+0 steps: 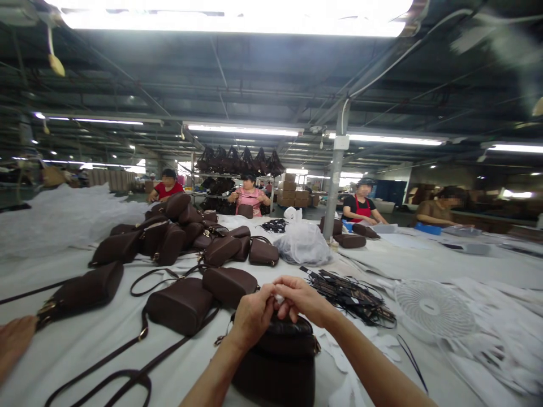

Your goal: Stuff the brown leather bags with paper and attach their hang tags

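Observation:
A dark brown handbag (275, 370) stands upright on the table right in front of me, with gold-coloured hardware at its sides. Just over its top, my left hand (253, 312) and my right hand (302, 298) meet with bent fingers. Pinched between their fingertips is a small white piece (279, 297), mostly covered, so its kind is unclear. More brown bags lie close by on the left, among them one with a long strap (180, 305) and another (229, 284) just behind my left hand.
Another person's hand (17, 342) touches a bag (91, 291) at the left edge. Brown bags (169, 240) form a pile behind. Right of me are black straps or tags (350, 297), a white fan (432, 308) and white sheets. A post (335, 186) rises beyond; several people work across the tables.

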`<state>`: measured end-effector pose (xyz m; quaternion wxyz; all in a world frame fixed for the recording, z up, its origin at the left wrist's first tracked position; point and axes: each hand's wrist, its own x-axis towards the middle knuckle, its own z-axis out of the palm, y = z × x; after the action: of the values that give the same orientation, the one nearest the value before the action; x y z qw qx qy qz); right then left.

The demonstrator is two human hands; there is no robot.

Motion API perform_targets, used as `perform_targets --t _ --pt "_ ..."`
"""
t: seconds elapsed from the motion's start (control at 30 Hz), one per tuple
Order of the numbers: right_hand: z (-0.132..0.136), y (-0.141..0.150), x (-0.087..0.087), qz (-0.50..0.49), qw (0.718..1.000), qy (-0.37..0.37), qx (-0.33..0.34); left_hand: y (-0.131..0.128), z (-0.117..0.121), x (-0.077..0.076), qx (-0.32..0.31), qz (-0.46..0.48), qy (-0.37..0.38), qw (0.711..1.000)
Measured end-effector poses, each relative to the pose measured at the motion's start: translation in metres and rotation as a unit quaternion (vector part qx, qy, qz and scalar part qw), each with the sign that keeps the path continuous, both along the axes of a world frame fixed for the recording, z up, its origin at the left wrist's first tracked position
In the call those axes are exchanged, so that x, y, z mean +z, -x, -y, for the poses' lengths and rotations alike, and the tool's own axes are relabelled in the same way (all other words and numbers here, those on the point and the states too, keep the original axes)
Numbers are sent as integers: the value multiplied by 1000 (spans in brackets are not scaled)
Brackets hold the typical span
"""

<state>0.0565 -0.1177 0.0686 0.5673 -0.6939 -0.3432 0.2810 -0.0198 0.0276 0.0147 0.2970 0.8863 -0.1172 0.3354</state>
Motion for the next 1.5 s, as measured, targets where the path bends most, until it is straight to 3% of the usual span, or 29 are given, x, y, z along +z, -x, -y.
perform_targets --t 0.07,0.17,0.23,0.27,0.43,0.6,0.7,0.83,0.9,0.97,1.07,1.13,1.3,1.5 --pt "0 -1 5 151 987 42 -16 -1 -1 1 -1 -7 12 1000" --pt "-3 2 15 411 904 72 -97 -3 -3 6 -15 -17 34 999" --pt "-7 2 23 497 853 65 -147 -2 -6 12 -45 -26 44 998" --pt "-9 2 26 504 846 57 -165 0 -7 15 -63 -34 47 996" --pt "-17 -7 35 420 885 58 -193 7 -17 30 -101 -90 16 991" --pt "-22 -6 50 460 859 57 -217 7 -18 38 -110 -66 -64 990" --pt "-26 -7 56 429 867 30 -252 6 -21 43 -176 -98 -20 979" --pt "-23 -10 46 299 929 0 -219 4 -34 45 -280 -178 125 935" --pt "-16 -10 39 279 947 20 -159 3 -40 44 -274 -169 170 931" --pt "-8 -9 33 310 944 78 -83 3 -43 42 -263 -152 175 936" --pt "-1 -6 32 387 905 177 28 2 -42 39 -267 -160 152 938" --pt "0 -6 35 406 891 197 59 2 -40 37 -271 -171 148 936" --pt "-1 -13 39 295 942 143 68 0 -39 33 -257 -187 174 932" --pt "3 -14 30 273 954 115 -52 1 -39 30 -185 -140 139 963"
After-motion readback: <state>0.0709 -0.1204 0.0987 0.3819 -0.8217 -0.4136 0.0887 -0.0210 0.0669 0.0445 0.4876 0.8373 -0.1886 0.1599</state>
